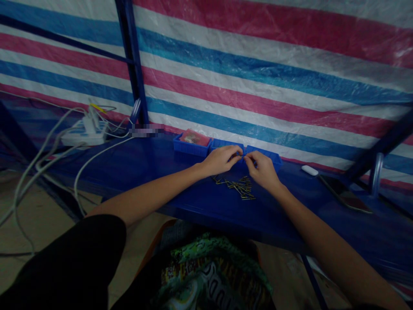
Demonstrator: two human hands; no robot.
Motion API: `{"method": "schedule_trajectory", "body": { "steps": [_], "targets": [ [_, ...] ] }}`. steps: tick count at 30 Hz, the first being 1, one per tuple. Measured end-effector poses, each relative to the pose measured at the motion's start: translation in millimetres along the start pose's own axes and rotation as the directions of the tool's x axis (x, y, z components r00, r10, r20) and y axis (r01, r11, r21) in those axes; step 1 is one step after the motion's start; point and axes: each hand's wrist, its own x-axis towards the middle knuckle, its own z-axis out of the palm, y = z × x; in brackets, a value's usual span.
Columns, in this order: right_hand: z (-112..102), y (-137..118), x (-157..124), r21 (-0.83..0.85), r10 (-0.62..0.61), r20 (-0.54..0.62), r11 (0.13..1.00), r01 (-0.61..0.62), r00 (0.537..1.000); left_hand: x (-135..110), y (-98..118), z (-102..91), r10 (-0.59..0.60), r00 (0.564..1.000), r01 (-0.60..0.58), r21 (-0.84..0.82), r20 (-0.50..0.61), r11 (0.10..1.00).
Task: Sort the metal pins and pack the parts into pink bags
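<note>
- Blue counter: supports all items below.
- Thin brass-coloured pins: lie loose in a pile on the counter, before the hands.
- Left hand: grip narrow, fingertips pinching a small thin piece; detail too small to identify.
- Right hand: grip narrow, fingertips at the same piece, beside the left fingertips.
- Three blue bins: stand in a row just beyond the hands.
- Striped sheet: hangs behind.
</note>
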Motion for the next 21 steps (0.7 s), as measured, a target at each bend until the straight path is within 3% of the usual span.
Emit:
{"method": "schedule_trajectory", "body": {
  "steps": [7, 15, 21],
  "targets": [
    [-0.8, -2.3, -0.9, 0.035, 0.020, -0.001, 0.999, -0.020, 1.000, 0.6, -3.6, 1.7, 0.000, 1.000, 0.000, 0.029, -0.010, 1.000],
    [3.7, 2.5, -1.9, 0.000, 0.000, 0.042, 1.000, 0.000, 0.999, 3.1, -2.0, -4.1, 0.010, 0.998, -0.020, 0.150, 0.066, 0.989],
    [4.6, 3.1, -2.6, -0.001, 0.023, 0.031, 1.000, -0.023, 0.999, 2.8, 0.3, -3.5, -0.044, 0.995, 0.031, 0.158, 0.084, 0.987]
  ]
}}
